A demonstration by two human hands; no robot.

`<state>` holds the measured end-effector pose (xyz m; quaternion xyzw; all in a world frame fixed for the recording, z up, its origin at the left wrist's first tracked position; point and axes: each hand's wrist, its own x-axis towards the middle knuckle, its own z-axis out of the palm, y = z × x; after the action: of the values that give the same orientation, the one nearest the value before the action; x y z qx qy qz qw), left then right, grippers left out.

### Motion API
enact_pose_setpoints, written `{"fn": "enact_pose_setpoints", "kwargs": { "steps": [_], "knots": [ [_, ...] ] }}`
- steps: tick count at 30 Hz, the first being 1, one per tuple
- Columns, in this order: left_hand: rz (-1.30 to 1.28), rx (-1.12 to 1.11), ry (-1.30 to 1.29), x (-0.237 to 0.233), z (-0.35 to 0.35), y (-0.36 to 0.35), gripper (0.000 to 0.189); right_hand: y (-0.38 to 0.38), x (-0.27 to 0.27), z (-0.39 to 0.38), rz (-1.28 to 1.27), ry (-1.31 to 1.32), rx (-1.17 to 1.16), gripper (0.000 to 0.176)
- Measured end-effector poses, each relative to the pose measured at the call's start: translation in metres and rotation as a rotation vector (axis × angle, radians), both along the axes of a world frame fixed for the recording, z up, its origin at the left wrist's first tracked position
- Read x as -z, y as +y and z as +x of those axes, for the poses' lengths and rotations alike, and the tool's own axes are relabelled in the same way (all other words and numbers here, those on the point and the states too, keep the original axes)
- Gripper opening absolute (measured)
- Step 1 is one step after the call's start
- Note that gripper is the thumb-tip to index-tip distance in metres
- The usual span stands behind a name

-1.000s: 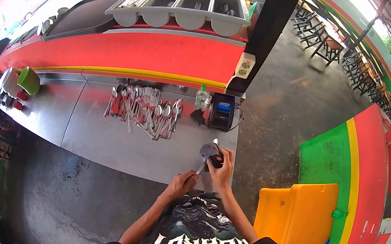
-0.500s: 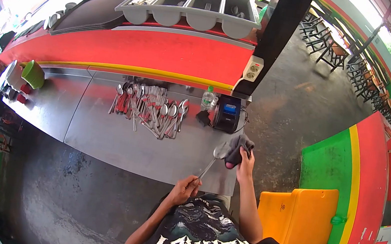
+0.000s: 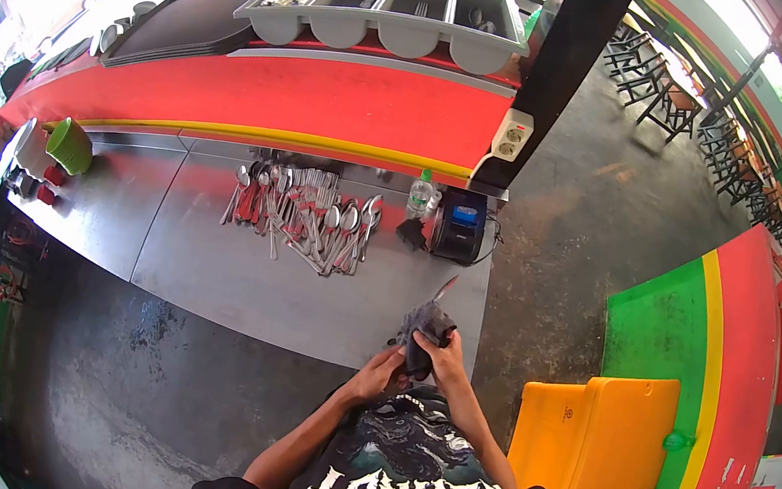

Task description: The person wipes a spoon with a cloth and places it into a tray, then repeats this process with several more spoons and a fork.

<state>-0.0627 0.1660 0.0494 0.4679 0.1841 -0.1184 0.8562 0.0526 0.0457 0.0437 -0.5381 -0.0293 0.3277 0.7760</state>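
In front of my chest, over the near edge of the counter, both hands are close together. My left hand [image 3: 376, 374] is closed around the handle end of a metal spoon [image 3: 446, 289], which slants up and away. My right hand [image 3: 442, 355] grips a dark grey cloth [image 3: 429, 325] wrapped about the spoon's middle, so only the far tip shows beyond it. Most of the handle is hidden by cloth and fingers. Farther back on the steel counter [image 3: 206, 262] lies a loose pile of spoons and forks [image 3: 309, 217].
Behind the pile stand a plastic bottle [image 3: 421, 195] and a black device [image 3: 459, 229]. A grey cutlery tray [image 3: 383, 26] sits on the red ledge above. A green basket [image 3: 70, 146] is at the far left, a yellow chest [image 3: 591, 431] at my right.
My right hand and the cloth have moved down and left, from the spoon's bowl onto its handle near my left hand. My left hand has shifted only slightly.
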Motion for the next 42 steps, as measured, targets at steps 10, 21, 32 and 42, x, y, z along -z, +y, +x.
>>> {"fn": "enact_pose_setpoints", "kwargs": {
  "steps": [10, 21, 32, 42],
  "knots": [
    [0.903, -0.014, -0.296, 0.021, -0.006, -0.002, 0.018, 0.016, -0.022, 0.001, -0.381, -0.551, 0.187, 0.04],
    [0.84, 0.286, -0.277, 0.0, -0.023, 0.01, 0.025, -0.012, -0.028, 0.066, -0.686, -0.739, 0.619, 0.041],
    [0.43, -0.029, -0.173, 0.009, -0.009, -0.005, 0.034, -0.013, -0.046, 0.014, -0.169, -0.688, 0.542, 0.049],
    [0.754, 0.153, -0.202, 0.007, -0.011, 0.026, 0.03, 0.007, -0.028, -0.017, -0.373, -1.051, 0.08, 0.046]
  ]
}}
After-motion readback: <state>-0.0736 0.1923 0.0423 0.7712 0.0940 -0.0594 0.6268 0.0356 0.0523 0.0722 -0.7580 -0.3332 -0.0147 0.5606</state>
